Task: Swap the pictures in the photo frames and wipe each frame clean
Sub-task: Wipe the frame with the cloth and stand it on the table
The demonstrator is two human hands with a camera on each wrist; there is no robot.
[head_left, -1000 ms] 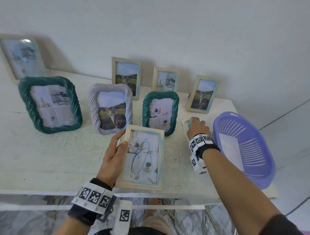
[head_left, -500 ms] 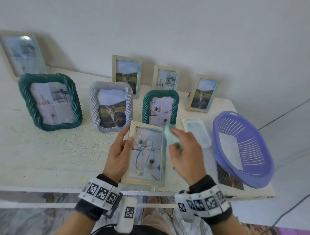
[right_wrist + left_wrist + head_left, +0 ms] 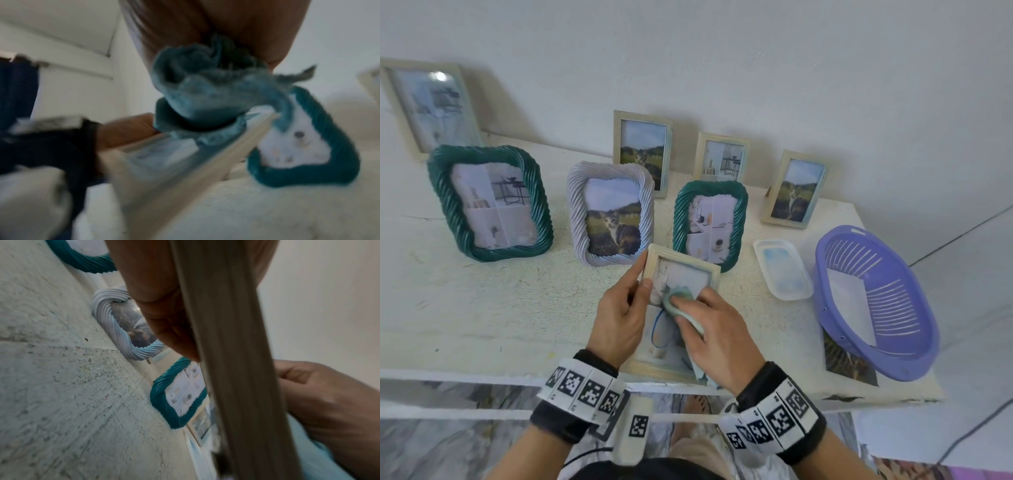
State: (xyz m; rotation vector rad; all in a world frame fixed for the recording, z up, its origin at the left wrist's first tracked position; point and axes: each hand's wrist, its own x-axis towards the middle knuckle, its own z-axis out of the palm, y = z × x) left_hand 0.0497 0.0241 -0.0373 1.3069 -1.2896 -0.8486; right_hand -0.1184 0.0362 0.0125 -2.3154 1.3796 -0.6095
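A pale wooden photo frame (image 3: 683, 262) is tilted up near the table's front edge. My left hand (image 3: 619, 308) grips its left side, thumb on the front; the left wrist view shows the frame's edge (image 3: 232, 369) along my fingers (image 3: 164, 308). My right hand (image 3: 715, 329) holds a light teal cloth (image 3: 678, 299) and presses it on the frame's glass. The right wrist view is blurred but shows the bunched cloth (image 3: 207, 97) on the glass (image 3: 164, 151). Much of the picture is hidden under both hands.
Several framed pictures stand behind: two green twisted frames (image 3: 489, 202) (image 3: 710, 222), a white twisted one (image 3: 611, 214), and wooden ones (image 3: 642, 150) along the wall. A small white tray (image 3: 782, 270) and a purple basket (image 3: 876, 301) sit at right, over a loose photo (image 3: 849, 363).
My right hand left the white tray with the cloth, came left and now presses it on the frame's glass. The left hand kept hold and tilted the frame more upright.
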